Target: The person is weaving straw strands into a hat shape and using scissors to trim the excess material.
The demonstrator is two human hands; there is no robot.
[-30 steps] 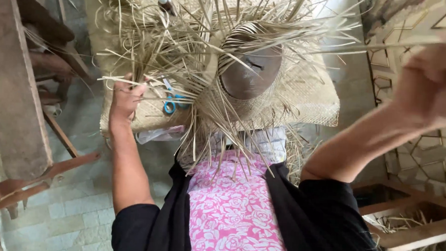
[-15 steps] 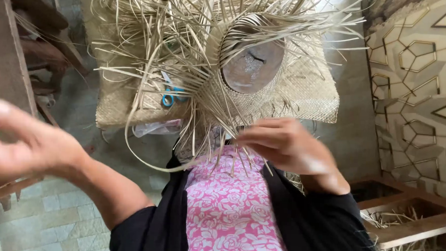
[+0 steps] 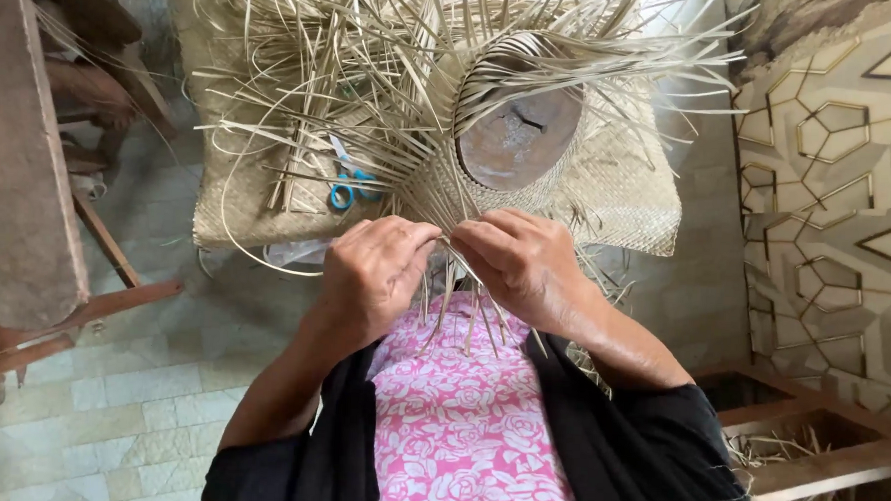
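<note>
Frame centre: left hand [image 3: 369,272] and right hand [image 3: 525,264] fingers pinched shut on loose straw strips [image 3: 461,281] at near edge of half-woven straw hat [image 3: 439,180] on round mould [image 3: 519,133]. Blue scissors [image 3: 353,188] on woven mat [image 3: 628,193], left of hat.

Pale tiled floor [image 3: 150,368] — wooden furniture [image 3: 29,162], patterned wall [image 3: 838,198].

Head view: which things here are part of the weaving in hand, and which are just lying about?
In use: left hand and right hand pinching pale straw strands of half-woven straw piece on round wooden mould.
Lying about: blue-handled scissors, flat woven straw mat, wooden bench.
</note>
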